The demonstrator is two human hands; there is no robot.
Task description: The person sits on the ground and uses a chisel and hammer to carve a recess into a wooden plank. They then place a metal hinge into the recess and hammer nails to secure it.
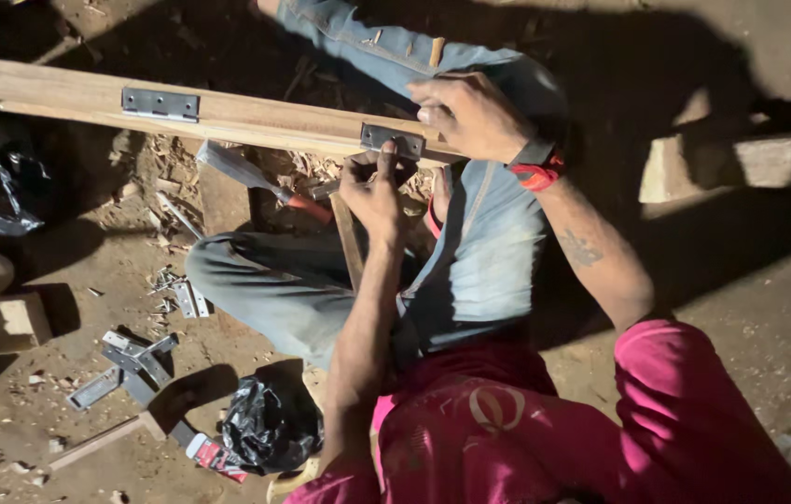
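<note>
left hand (375,191) on hinge (393,140), wooden plank (60,93), dirt floor (88,439)

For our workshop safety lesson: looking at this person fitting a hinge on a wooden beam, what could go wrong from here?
1. The left hand and right hand both crowd the hinge; fingers could get pinched or cut.
2. The beam rests across the legs, so it may shift.
3. Loose hinges lie on the dim ground, easy to step on.

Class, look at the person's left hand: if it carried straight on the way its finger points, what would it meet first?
The left hand points up at the metal hinge on the wooden plank; its fingertip appears already at the hinge's lower edge, though depth is unclear.
</note>
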